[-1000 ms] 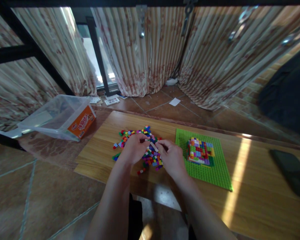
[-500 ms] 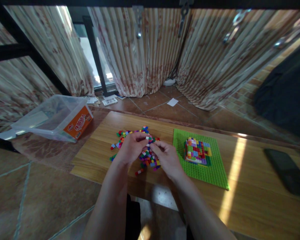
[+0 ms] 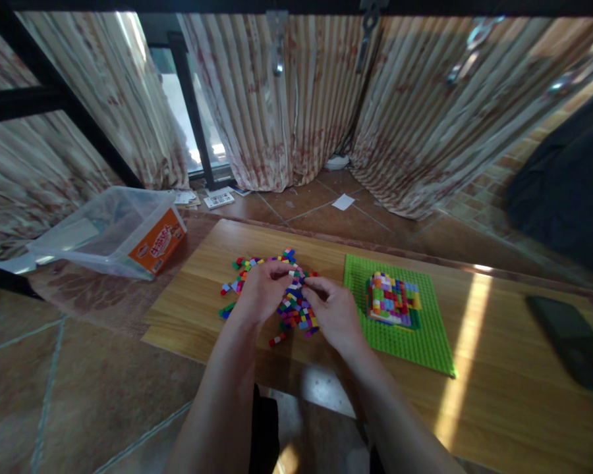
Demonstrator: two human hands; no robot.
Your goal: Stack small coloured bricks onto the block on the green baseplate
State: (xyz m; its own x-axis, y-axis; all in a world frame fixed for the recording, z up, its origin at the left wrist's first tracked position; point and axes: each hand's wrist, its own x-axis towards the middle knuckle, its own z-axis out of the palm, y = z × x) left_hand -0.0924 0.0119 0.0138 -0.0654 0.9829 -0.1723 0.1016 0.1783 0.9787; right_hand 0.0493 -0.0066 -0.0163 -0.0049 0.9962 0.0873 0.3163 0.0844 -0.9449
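Over a loose heap of small coloured building bricks, my two hands face each other with fingertips close together. My left hand is closed in a pinch, with a small white and green building brick at its fingertips. My right hand is also pinched, and a dark bluish brick shows at its fingertips, partly hidden. To the right lies a green studded baseplate. It carries a built block of multicoloured bricks, several layers high.
Everything lies on a low wooden table. At its right end is a black phone. A clear plastic bin with an orange label stands left on the floor. Striped curtains hang behind, and papers lie on the tiles.
My right fingertips have shifted slightly, and a dark brick shows there where a whitish one showed before. The left hand keeps its pinch. The whole view has slid a little.
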